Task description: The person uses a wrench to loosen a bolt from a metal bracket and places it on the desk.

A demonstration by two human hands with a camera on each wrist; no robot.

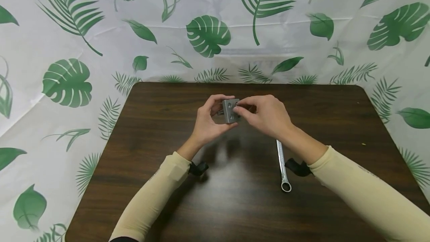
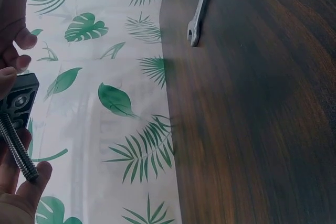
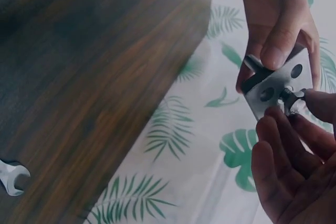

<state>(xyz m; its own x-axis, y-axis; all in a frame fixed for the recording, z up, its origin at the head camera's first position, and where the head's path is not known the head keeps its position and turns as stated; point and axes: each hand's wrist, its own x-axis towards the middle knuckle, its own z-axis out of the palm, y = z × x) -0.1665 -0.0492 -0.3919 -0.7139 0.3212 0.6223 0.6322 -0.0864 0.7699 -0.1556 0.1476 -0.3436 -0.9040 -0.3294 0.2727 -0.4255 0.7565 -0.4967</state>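
Observation:
My left hand [image 1: 206,124] holds a grey metal block [image 1: 227,112] by its edges, thumb below and fingers above in the head view. Round holes show in the face [image 3: 286,80] turned toward my right hand. At that face my right hand [image 1: 270,115] pinches a small metal bolt [image 3: 286,96] between thumb and fingers. The bolt's inner end meets the block; how deep it sits I cannot tell. A long threaded shank [image 2: 20,153] sticks out from the opposite side of the block, past the left fingers. Both hands are raised above the table.
A combination wrench [image 1: 281,163] lies on the dark wooden table [image 1: 151,122], under and beside the right forearm. Its open end [image 3: 13,178] shows in the right wrist view. Black wrist-mounted pieces [image 1: 199,168] hang by both sleeves. A leaf-print sheet [image 1: 161,40] surrounds the table.

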